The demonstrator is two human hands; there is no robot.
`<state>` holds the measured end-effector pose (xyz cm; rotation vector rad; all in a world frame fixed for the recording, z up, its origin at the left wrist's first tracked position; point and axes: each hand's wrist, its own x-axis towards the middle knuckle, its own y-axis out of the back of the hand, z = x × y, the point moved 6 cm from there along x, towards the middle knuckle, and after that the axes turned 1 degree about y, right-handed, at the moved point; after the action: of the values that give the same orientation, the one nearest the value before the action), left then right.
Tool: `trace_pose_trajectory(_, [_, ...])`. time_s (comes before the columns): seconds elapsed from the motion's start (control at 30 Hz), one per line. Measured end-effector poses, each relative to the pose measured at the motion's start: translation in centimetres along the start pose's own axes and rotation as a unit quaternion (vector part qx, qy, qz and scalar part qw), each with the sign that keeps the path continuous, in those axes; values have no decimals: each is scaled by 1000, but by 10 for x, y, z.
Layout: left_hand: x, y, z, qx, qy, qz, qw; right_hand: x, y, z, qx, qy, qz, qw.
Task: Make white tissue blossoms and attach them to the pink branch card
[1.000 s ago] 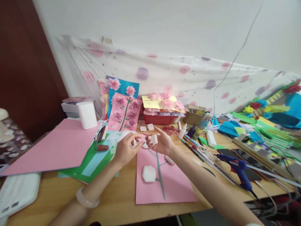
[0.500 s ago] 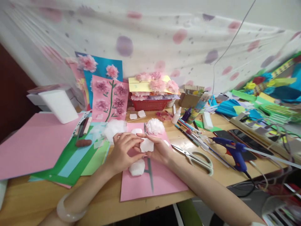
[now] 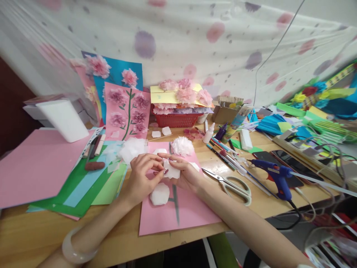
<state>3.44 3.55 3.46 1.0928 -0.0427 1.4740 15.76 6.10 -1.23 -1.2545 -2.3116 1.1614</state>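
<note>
A white cut stack of tissue paper (image 3: 172, 171) is held between my two hands above the pink card. My right hand (image 3: 189, 174) is closed around it from the right, its fingers partly behind the paper. At its left edge, the thumb and fingers of my left hand (image 3: 145, 175) pinch it. Below lies the pink card (image 3: 195, 208) with a painted green stem. A fluffy white paper flower (image 3: 182, 146) sits near the card's top, and a white paper stack (image 3: 160, 194) lies just under my left hand. Other white pieces are partly hidden behind my fingers.
Open scissors (image 3: 231, 184) lie right of the card, near a blue glue gun (image 3: 275, 175) with a cord. Pencils, a white glue bottle (image 3: 208, 134) and a red basket (image 3: 175, 120) stand behind. Coloured sheets (image 3: 36, 163) and crumpled white tissue (image 3: 133, 149) are on the left.
The view has tilted slightly. My left thumb and fingertips have drawn closer together at the paper's left edge, while my right hand keeps its hold.
</note>
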Motion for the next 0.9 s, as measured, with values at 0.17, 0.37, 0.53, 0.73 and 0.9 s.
trace_pose_trajectory(0.17, [-2,7,-14,-76,68,65,993,1,4,-6,-28,49,68,996])
trace_pose_trajectory(0.37, [-7,11,-35,-138,156,144,967,-4,-1,-12,-199,109,83,970])
trace_pose_trajectory(0.53, [-6,7,-18,-180,156,92,967,-8,-14,-4,-286,98,34,953])
trace_pose_trajectory(0.73, [-12,5,-16,-193,167,67,964,-7,-12,-7,-313,138,34,939])
trace_pose_trajectory(0.9, [-13,6,-14,-132,129,71,980,-7,-10,-8,-314,134,49,939])
